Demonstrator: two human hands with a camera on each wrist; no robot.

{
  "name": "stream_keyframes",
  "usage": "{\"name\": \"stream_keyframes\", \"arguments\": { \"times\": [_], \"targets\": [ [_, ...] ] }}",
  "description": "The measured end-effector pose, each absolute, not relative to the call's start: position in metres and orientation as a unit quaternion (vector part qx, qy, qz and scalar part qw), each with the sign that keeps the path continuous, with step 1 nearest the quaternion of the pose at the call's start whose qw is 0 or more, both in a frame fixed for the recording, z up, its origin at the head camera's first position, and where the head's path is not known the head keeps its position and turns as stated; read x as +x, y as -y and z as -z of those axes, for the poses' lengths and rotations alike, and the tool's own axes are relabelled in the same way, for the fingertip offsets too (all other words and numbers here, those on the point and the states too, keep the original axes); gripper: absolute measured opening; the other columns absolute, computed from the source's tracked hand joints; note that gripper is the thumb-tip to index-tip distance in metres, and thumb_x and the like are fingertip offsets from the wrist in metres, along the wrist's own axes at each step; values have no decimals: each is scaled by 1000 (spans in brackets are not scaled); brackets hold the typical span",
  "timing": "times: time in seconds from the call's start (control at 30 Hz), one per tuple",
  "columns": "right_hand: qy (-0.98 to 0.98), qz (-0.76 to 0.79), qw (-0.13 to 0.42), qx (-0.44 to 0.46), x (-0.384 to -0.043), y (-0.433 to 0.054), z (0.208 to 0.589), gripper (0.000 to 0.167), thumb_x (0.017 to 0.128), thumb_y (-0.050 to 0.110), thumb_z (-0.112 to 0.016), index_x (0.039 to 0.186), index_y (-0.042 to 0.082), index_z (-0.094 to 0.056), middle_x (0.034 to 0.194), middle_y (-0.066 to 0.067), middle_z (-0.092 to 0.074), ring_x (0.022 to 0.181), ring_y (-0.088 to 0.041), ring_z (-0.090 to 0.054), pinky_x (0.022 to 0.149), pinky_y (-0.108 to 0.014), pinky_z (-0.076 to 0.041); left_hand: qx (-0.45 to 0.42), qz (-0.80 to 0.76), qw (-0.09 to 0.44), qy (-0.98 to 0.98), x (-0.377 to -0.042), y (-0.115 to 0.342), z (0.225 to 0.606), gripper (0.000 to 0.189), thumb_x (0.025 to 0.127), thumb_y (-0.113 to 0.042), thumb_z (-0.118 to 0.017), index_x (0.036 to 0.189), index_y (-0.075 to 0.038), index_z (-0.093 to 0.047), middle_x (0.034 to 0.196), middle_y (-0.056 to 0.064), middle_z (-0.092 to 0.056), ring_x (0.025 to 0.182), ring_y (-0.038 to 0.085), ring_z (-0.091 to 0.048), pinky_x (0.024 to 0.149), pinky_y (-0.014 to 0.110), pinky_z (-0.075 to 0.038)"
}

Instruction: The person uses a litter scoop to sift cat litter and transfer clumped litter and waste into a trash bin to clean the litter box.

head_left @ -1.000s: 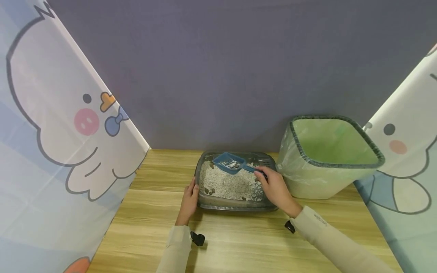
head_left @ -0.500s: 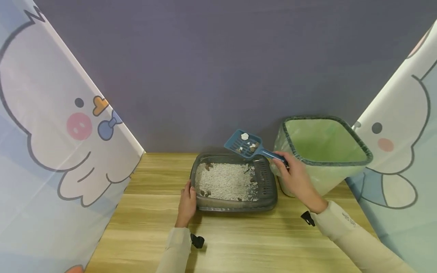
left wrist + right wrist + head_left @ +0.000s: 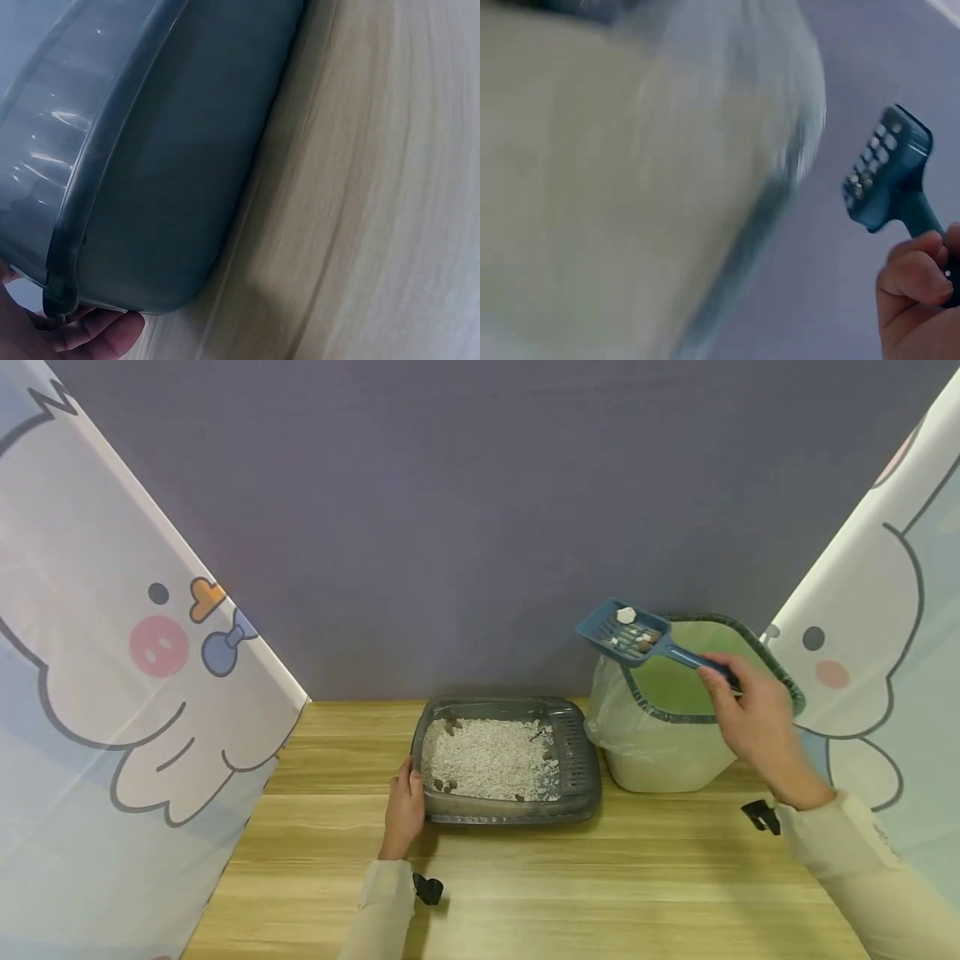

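Observation:
My right hand [image 3: 757, 714] grips the handle of a blue slotted litter scoop [image 3: 628, 633]. White and brown clumps lie in the scoop, which overlaps the left rim of a pale green bin [image 3: 660, 764] in the head view. In the right wrist view the scoop [image 3: 889, 169] appears above the curled fingers, beside the blurred bin. My left hand [image 3: 405, 810] holds the left rim of a dark grey litter box [image 3: 510, 814]; in the left wrist view its fingers curl under the box's corner [image 3: 157, 225]. Pale litter [image 3: 487, 760] with several brown clumps fills the box.
A wooden table [image 3: 517, 893] bears the box and the bin, which stand side by side. A clear bag lines the bin, its rim banded dark. Behind rises a grey wall [image 3: 450, 527], with printed cartoon panels [image 3: 82, 635] at both sides.
My right hand has lifted the scoop out of the litter box and carried it up and right to the bin's rim. My left hand keeps its hold on the box.

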State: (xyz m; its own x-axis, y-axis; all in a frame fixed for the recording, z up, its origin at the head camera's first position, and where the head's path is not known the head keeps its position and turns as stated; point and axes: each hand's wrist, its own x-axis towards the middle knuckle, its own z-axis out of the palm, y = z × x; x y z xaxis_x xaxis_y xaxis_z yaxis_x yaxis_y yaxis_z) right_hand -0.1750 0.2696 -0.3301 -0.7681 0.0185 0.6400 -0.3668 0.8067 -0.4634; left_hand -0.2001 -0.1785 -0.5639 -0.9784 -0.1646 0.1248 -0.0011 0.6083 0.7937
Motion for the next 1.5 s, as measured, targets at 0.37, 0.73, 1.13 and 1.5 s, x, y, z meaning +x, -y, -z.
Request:
{"name": "stream_keyframes", "arguments": {
  "times": [0.37,0.73,1.13,1.5],
  "targets": [
    [925,-244,293,-2,-158,-327,332,30,97,17,-54,117,-5,-62,89,-19,-51,62,-20,-43,46,-21,-28,48,441,83,892,-199,180,562,55,105,-39,-21,148,-5,-29,116,31,-45,98,44,-51,79,59,-40],
    [834,-285,472,9,-168,-334,349,21,87,1,-65,106,3,-73,91,6,-60,77,14,-41,67,-7,-30,42,450,87,888,-200,180,562,55,105,-37,-23,147,-3,-29,117,31,-44,99,43,-50,82,58,-39],
    [779,-334,528,55,-158,-288,351,22,85,4,-70,107,1,-72,86,12,-59,69,9,-44,62,-7,-33,39,450,84,888,-199,181,562,56,105,-39,-22,148,-4,-28,121,32,-43,101,45,-50,83,60,-39],
    [855,-396,306,137,-150,-153,432,26,88,9,-68,113,1,-68,93,-11,-67,53,-7,-49,51,-22,-43,28,451,81,888,-198,179,557,54,106,-34,-23,147,0,-28,118,34,-43,103,47,-48,86,61,-37]
  ]
}}
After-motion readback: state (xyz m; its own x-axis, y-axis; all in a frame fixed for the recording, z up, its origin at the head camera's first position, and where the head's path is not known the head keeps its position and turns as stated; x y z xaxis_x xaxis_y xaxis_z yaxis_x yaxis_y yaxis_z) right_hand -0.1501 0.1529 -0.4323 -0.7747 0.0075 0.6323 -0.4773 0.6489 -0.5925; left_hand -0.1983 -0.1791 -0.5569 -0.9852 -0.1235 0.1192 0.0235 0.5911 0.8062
